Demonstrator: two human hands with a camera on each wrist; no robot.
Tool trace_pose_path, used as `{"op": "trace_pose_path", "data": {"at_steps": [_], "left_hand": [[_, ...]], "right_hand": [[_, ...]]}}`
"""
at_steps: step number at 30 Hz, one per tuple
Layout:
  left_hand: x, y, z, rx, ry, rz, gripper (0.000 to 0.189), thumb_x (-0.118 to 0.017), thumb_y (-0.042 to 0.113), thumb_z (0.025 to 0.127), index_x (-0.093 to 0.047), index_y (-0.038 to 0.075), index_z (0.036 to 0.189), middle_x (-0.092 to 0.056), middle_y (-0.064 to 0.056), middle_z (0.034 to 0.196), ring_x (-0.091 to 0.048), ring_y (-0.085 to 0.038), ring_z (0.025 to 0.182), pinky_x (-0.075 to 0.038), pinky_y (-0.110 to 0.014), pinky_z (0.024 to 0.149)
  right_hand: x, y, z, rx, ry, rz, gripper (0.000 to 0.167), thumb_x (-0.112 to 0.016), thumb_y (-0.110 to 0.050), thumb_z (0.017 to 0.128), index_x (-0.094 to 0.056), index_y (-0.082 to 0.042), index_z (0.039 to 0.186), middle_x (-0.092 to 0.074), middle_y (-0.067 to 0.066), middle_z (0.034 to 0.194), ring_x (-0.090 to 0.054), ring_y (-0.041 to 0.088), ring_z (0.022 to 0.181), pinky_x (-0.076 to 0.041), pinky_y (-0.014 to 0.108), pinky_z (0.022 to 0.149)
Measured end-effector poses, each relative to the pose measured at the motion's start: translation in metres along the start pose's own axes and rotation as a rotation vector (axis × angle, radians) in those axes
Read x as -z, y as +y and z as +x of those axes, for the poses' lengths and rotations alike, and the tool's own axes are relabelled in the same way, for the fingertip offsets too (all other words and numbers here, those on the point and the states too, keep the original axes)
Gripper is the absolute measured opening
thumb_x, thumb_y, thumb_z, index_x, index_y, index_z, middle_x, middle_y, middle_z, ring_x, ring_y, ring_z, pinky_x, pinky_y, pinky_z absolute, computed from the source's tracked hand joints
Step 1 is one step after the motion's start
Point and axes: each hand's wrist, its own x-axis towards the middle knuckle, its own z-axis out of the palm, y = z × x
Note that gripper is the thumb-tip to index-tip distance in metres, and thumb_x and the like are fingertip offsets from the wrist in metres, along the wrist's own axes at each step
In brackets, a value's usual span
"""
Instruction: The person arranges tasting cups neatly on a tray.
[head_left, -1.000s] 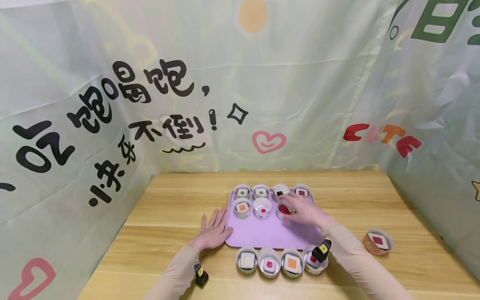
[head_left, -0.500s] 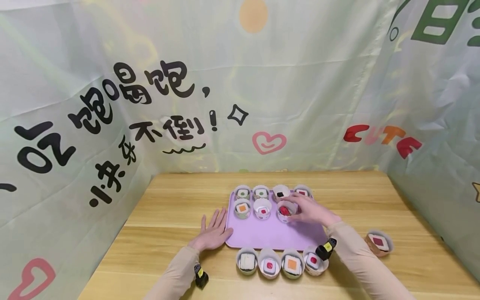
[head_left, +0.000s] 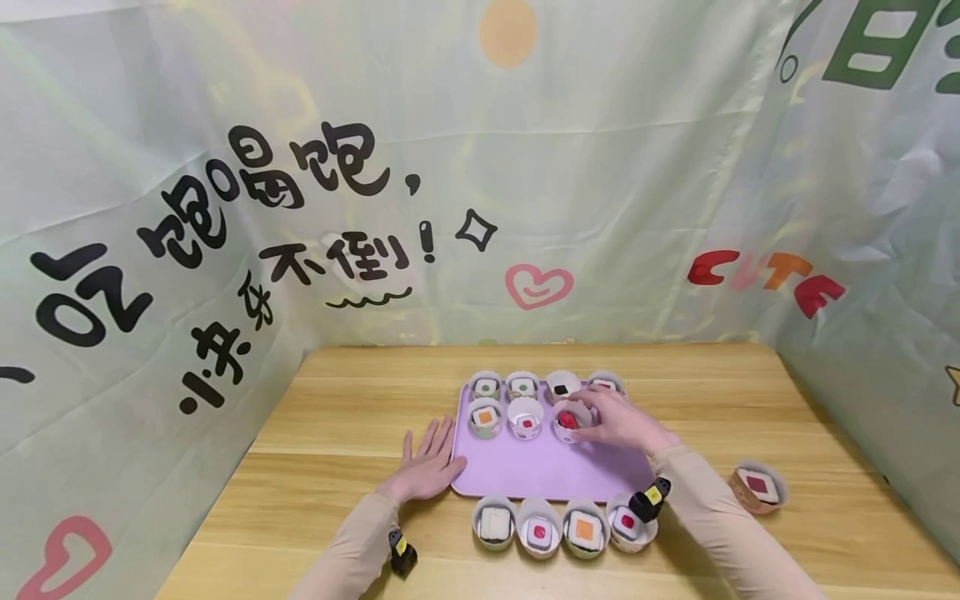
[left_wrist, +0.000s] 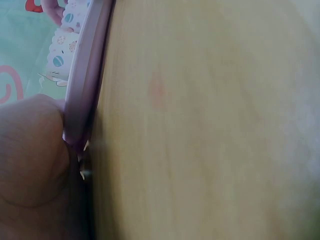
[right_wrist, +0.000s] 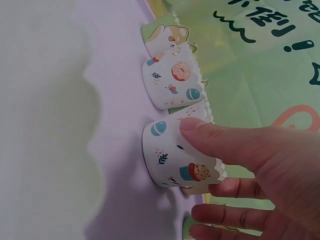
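My right hand (head_left: 624, 418) pinches a white paper baking cup (head_left: 571, 423) with a red piece inside, on the purple tray (head_left: 551, 475). In the right wrist view the thumb lies on the near side of that cup (right_wrist: 175, 155), which carries a cupcake print; other fingers pass behind it. My left hand (head_left: 426, 468) lies flat on the table with fingers spread, its thumb at the tray's left edge. To the left of the pinched cup stand a cup with a white and red piece (head_left: 525, 419) and one with an orange-topped piece (head_left: 484, 417).
Several filled cups, such as the green-dotted one (head_left: 486, 387), form a back row on the tray. Another row, with a white-topped cup (head_left: 494, 523) at its left, stands on the wooden table (head_left: 337, 392) before the tray. A brown cup (head_left: 757, 487) sits at the right.
My right hand has shifted slightly to the right, and more of the red piece in the cup shows. The left hand stays in place.
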Motion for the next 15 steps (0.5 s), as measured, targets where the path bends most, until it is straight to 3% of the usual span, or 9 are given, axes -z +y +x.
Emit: {"op": "trace_pose_path", "data": {"at_steps": [8, 15], "left_hand": [[0.0020, 0.0017, -0.0019, -0.002, -0.001, -0.004, 0.071, -0.033, 0.048, 0.107, -0.013, 0.008, 0.162, -0.003, -0.005, 0.172, 0.002, -0.029, 0.160, 0.015, -0.064, 0.122], [0.0049, 0.0039, -0.0033, -0.004, -0.014, -0.002, 0.072, -0.031, 0.049, 0.106, -0.011, 0.008, 0.162, -0.002, -0.006, 0.172, 0.002, -0.030, 0.160, 0.015, -0.064, 0.122]], "right_hand": [[-0.0020, 0.0000, 0.0029, 0.009, 0.036, -0.038, 0.059, -0.085, -0.032, 0.079, -0.064, -0.002, 0.126, -0.066, 0.023, 0.125, -0.058, 0.046, 0.120, -0.048, 0.064, 0.099], [-0.0021, -0.0024, 0.0037, -0.025, 0.031, -0.037, 0.062, -0.084, -0.032, 0.080, -0.062, -0.001, 0.129, -0.063, 0.027, 0.131, -0.050, 0.053, 0.129, -0.040, 0.070, 0.105]]}}
